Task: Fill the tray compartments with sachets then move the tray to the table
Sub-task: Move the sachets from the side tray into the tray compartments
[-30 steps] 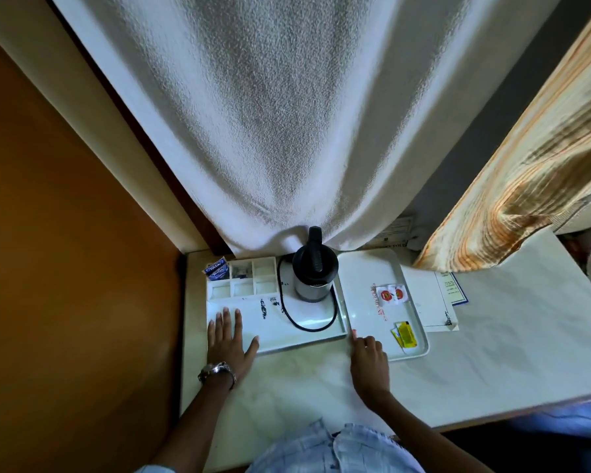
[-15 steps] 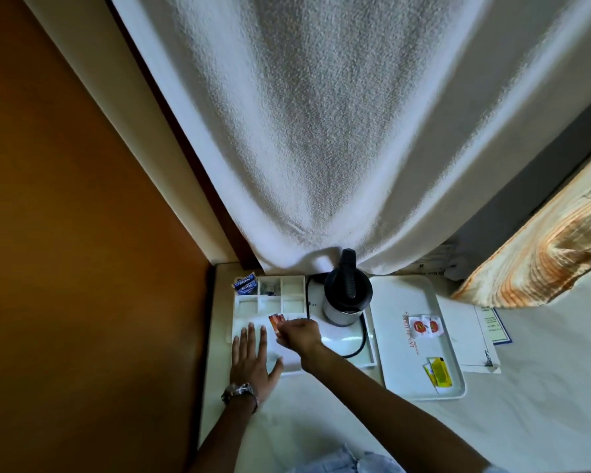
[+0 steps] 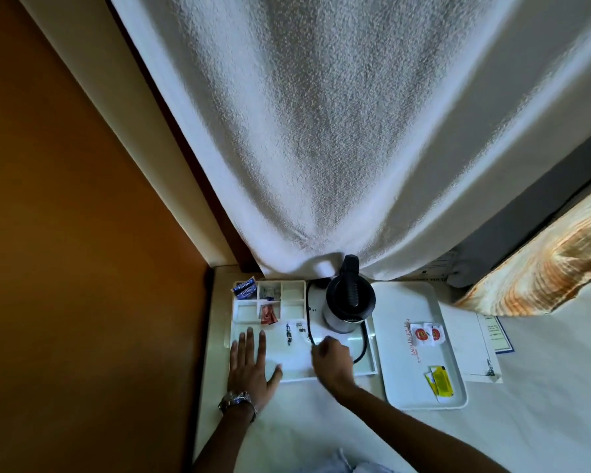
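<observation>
A white compartment tray lies on the pale counter near the wall. Blue sachets fill its far-left compartment, and red sachets lie in the middle compartment of the nearer row. My left hand rests flat, fingers spread, on the tray's front left corner. Over the tray's front middle, just right of the left hand, hovers my right hand, blurred, its fingers curled with nothing visible in them. A second white tray to the right carries two white sachets with red marks and yellow sachets.
A black kettle with its cord stands on the right part of the compartment tray. A white curtain hangs over the counter's back. A paper card lies right of the second tray. An orange-brown wall closes the left side.
My right hand went from the second tray to the compartments with red sachets, left them in the middle compartment, and has drawn back toward the tray's front. The left hand stayed put.
</observation>
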A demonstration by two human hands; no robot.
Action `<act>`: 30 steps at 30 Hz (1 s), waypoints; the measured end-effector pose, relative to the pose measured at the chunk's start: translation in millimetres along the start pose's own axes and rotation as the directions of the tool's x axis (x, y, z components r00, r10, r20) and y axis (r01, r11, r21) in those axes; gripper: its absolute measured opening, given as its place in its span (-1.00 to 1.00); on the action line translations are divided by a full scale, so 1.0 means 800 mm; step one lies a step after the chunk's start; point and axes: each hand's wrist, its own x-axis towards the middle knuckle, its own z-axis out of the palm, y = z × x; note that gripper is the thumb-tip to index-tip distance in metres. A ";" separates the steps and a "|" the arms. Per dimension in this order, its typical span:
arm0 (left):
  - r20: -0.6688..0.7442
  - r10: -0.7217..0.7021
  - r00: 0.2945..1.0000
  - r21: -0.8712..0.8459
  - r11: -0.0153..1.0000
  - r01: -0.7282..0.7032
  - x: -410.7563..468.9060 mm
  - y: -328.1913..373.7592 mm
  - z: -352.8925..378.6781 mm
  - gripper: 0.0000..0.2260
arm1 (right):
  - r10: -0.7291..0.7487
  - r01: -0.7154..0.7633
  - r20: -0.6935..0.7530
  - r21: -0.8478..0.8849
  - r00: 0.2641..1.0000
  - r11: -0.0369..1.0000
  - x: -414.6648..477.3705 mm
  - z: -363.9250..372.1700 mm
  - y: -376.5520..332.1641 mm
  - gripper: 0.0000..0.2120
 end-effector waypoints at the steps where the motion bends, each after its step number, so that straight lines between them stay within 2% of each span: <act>1: 0.000 0.000 1.000 0.004 1.000 0.000 0.001 -0.002 0.003 -0.22 | -0.016 0.015 -0.068 -0.019 0.998 1.000 0.002 -0.017 0.026 -0.76; 4: 0.011 -0.013 1.000 0.059 0.998 0.012 0.001 -0.006 0.014 -0.22 | 0.007 -0.027 -0.361 -0.051 0.932 0.998 0.023 -0.086 0.090 -0.91; 6: 0.022 -0.022 1.000 0.085 0.996 0.020 0.002 -0.005 0.019 -0.22 | 0.032 -0.125 -0.472 -0.169 0.881 0.978 0.045 -0.128 0.120 -0.77; 8: 0.030 -0.029 0.999 0.081 0.996 0.026 0.000 -0.005 0.022 -0.22 | 0.022 -0.187 -0.454 -0.322 0.891 0.928 0.055 -0.151 0.138 -0.74; 9: 0.037 -0.031 0.999 0.081 0.996 0.028 -0.002 -0.007 0.024 -0.21 | 0.012 -0.183 -0.445 -0.345 0.896 0.921 0.058 -0.154 0.142 -0.76; 11: 0.042 -0.021 0.999 0.064 0.998 0.018 -0.003 -0.007 0.027 -0.21 | 0.056 -0.206 -0.442 -0.300 0.895 0.932 0.061 -0.157 0.148 -0.74; 15: 0.049 -0.024 0.999 0.050 0.999 0.021 0.003 -0.003 0.026 -0.20 | 0.266 -0.321 -0.411 -0.068 0.872 0.945 0.071 -0.174 0.134 -0.61; 18: 0.052 -0.029 0.998 0.066 0.997 0.025 0.002 0.000 0.029 -0.21 | 0.335 -0.393 -0.393 -0.077 0.856 0.916 0.075 -0.184 0.129 -0.60; 23: 0.035 -0.039 0.999 0.065 0.997 0.036 0.005 0.000 0.026 -0.20 | 0.346 -0.376 -0.372 -0.009 0.861 0.927 0.081 -0.190 0.122 -0.56; 30: 0.030 -0.042 0.999 0.067 0.997 0.040 0.002 0.001 0.029 -0.20 | 0.293 -0.292 -0.231 0.036 0.928 0.956 0.078 -0.202 0.123 -0.55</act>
